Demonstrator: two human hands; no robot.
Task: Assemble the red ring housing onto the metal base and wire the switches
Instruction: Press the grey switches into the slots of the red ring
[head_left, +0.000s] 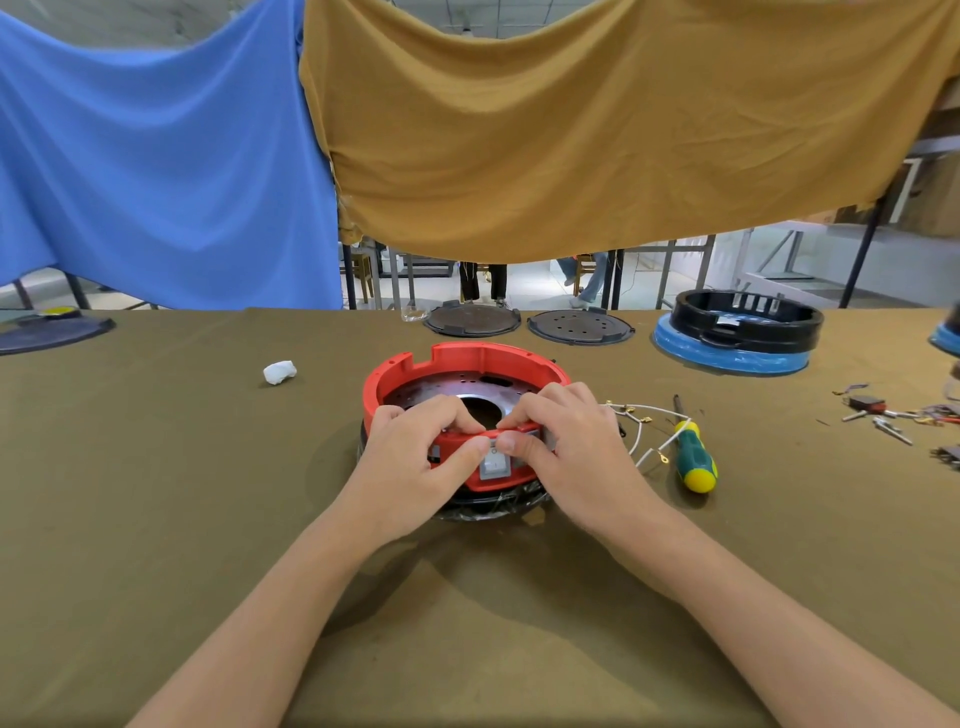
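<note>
The red ring housing (467, 358) sits over the perforated metal base (452, 387) at the middle of the table, on a black part wrapped in plastic film. A grey rocker switch (493, 464) is set in the housing's near wall. My left hand (415, 467) grips the near rim left of the switch, fingers curled inside and thumb outside. My right hand (566, 447) grips the rim to the right of it, thumb tip just above the switch. White wires with ring terminals (644, 421) trail out to the right of the housing.
A green and yellow screwdriver (693, 452) lies right of the wires. Loose switches and terminals (883, 410) lie far right. Two dark round plates (579, 326) and a black housing on a blue base (743, 332) stand at the back. A white wad (279, 371) lies left.
</note>
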